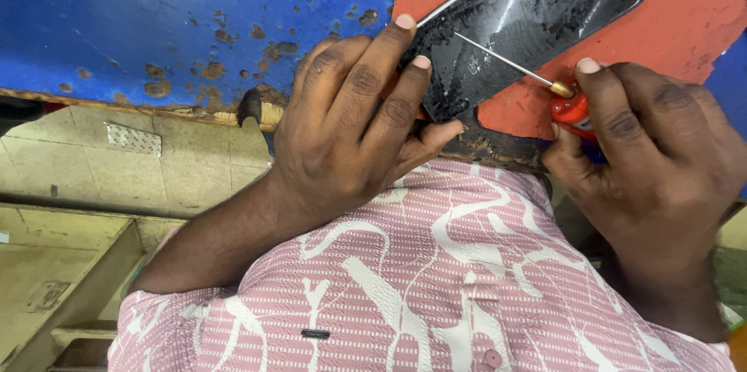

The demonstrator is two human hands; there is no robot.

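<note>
A black phone with a scuffed, cracked glass face lies on a red mat at the top right. My left hand presses on the phone's near corner, fingers spread over its edge. My right hand grips a small screwdriver with a red handle and brass collar. Its thin metal shaft points up-left, and the tip rests on the phone's glass near the middle.
The worn blue tabletop with rusty chipped spots fills the upper left; its frayed front edge runs across. Below lie a tiled floor and a wooden shelf frame. My pink patterned shirt fills the lower middle.
</note>
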